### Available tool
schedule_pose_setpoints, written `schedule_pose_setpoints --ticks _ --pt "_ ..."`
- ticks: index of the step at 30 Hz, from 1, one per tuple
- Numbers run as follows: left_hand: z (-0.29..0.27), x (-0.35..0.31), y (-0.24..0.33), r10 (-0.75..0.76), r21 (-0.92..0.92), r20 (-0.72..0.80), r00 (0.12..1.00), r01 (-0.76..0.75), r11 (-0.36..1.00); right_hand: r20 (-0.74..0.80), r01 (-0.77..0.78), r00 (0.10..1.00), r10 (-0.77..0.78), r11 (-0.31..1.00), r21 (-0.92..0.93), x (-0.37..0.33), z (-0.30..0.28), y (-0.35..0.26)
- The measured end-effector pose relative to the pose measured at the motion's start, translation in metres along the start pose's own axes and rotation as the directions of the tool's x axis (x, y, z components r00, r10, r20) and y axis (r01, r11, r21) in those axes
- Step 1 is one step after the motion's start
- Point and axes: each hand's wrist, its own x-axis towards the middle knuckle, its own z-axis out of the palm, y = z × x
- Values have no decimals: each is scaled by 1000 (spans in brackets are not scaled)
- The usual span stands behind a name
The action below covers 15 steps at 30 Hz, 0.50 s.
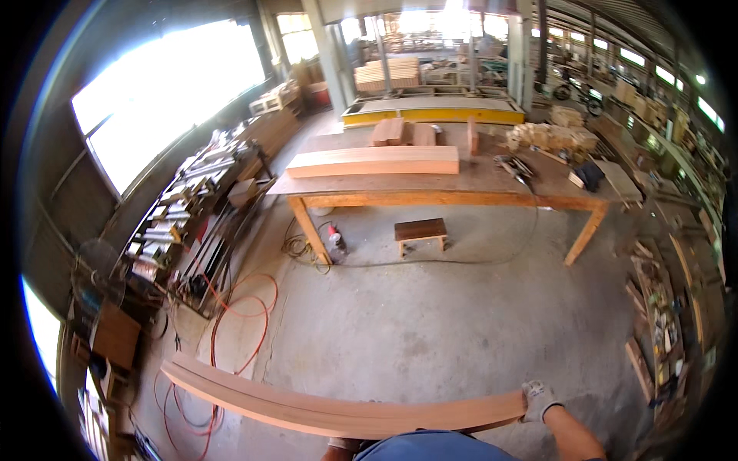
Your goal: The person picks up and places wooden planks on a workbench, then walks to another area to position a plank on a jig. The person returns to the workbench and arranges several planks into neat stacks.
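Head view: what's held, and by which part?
A long timber: the right hand holds its right end. The left hand is at its near edge, around mid-length; mostly hidden, so its grip can't be told.

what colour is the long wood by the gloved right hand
The long wood is pale reddish brown, seen best in the head view.

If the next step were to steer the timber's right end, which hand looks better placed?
Probably the right: the gloved right hand is already at that end of the timber. The left hand shows only partly, near the timber's middle, so it seems worse placed.
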Motion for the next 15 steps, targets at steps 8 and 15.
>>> schedule_pose_setpoints --ticks 8,15 --pt "-6 89 51 44 -60 -113 993 -51 997 128 63 991 -48 991 -116 137 -96 12" --pt "-41 208 113 141 69 -13 990 -139 988 -56 -5 998 2 999 -49 199 -163 -5"
